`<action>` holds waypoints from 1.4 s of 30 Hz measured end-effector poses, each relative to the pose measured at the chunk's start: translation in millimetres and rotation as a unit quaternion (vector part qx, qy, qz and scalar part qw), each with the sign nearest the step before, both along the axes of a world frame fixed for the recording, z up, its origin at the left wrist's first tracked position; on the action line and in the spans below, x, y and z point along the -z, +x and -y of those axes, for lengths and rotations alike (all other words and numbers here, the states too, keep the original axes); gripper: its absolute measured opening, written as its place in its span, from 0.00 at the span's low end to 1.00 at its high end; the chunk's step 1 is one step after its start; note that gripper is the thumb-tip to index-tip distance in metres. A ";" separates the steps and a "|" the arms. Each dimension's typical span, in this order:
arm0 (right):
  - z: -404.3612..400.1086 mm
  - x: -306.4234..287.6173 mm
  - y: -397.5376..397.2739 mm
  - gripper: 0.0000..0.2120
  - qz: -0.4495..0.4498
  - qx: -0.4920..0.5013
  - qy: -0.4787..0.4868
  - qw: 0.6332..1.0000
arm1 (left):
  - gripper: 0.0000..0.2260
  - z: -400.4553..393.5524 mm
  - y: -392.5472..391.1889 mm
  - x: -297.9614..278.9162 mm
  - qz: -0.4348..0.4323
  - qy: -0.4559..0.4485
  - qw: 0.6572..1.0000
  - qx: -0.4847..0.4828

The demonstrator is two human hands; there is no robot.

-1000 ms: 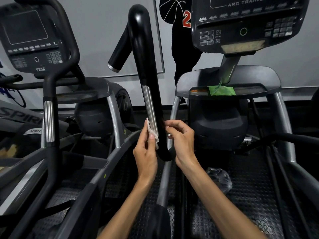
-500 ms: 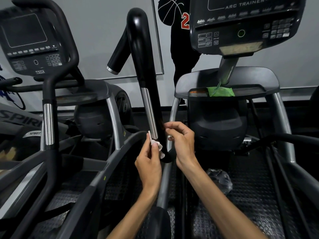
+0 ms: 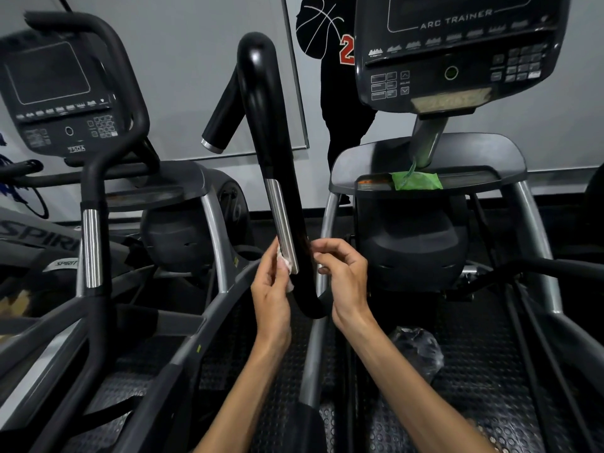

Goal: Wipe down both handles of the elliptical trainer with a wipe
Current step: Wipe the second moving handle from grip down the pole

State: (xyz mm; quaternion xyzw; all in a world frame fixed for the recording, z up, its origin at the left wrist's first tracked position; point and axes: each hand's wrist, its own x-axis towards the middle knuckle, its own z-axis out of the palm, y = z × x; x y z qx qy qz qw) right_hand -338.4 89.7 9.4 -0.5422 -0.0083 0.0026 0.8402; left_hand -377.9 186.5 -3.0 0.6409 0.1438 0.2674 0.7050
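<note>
Head view looks down along a black handle (image 3: 277,178) of the elliptical trainer, which rises through the middle of the frame and bends over at its top. A silver metal strip (image 3: 281,225) runs down the handle's left face. At the lower end of that strip, the left hand (image 3: 271,289) pinches a small white wipe (image 3: 285,264) between thumb and fingers and holds it against the handle. Just to the right of the handle, at the same height, the right hand (image 3: 343,273) has its fingers curled, the fingertips at the handle's right edge (whether they actually touch it or grasp anything I cannot tell).

Right of the handle and above the hands hangs the console (image 3: 457,53), lettered ARC TRAINER. Below it, still right of the handle, a tray (image 3: 474,152) carries a green packet (image 3: 416,180). A crumpled clear plastic bag (image 3: 416,351) lies on the studded black floor mat (image 3: 490,387), lower right of the handle. Left of the handle stands a second machine with its own console (image 3: 58,96). Behind the handle, against the pale wall, a person in black clothing (image 3: 336,93) stands.
</note>
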 end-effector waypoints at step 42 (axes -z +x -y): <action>8.4 9.1 6.8 0.10 -0.026 0.022 0.024 0.999 | 0.21 -16.4 15.7 -19.1 -0.056 -0.198 0.964 0.168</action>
